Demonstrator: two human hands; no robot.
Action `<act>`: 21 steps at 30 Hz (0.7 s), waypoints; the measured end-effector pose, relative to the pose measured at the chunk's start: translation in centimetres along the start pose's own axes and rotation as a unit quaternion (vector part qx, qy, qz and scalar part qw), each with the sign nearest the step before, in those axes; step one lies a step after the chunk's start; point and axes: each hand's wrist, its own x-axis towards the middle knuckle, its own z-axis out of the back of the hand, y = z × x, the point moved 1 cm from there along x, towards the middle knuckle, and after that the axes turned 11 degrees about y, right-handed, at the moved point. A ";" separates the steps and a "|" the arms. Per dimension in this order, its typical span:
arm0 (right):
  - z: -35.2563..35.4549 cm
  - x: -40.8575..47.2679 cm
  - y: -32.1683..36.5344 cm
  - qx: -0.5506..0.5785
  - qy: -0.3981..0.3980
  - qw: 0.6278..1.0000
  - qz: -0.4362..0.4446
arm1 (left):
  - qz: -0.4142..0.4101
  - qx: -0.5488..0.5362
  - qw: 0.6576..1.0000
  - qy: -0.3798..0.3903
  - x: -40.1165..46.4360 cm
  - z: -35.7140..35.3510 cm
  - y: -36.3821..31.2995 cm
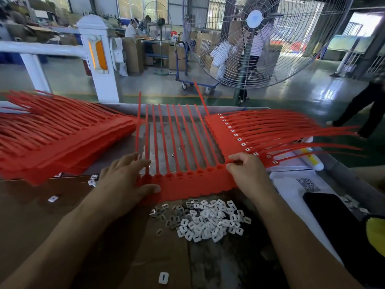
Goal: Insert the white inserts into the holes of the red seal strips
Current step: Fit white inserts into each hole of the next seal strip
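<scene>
Factory bench, fan and railing behind: an unfilled red seal strip sits squared up between my hands.

My left hand (127, 180) lies flat with straight fingers pressing the strip's near left edge (187, 185), I judge to stop it sliding, while my right hand (245, 174) pinches its right end. Its row of round holes looks bare. White inserts (210, 222) lie heaped just nearer; filled strips (239, 134) stack at right, an unfilled stack (62, 138) at left.
</scene>
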 end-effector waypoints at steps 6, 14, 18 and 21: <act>0.4 -0.3 -0.5 -0.092 0.002 0.996 -0.017 | -0.032 0.011 0.999 0.010 -0.1 0.1 -0.1; 0.4 -0.6 -0.6 -0.180 -0.024 0.983 0.000 | -0.032 0.009 0.999 0.023 -0.3 0.3 -0.3; 0.1 -0.8 -0.5 -0.162 -0.002 0.987 0.005 | -0.008 0.027 0.999 0.035 -0.5 0.9 -0.2; -0.2 -0.8 -0.3 -0.147 0.011 0.989 0.011 | 0.015 0.027 0.999 0.044 -0.6 1.3 0.0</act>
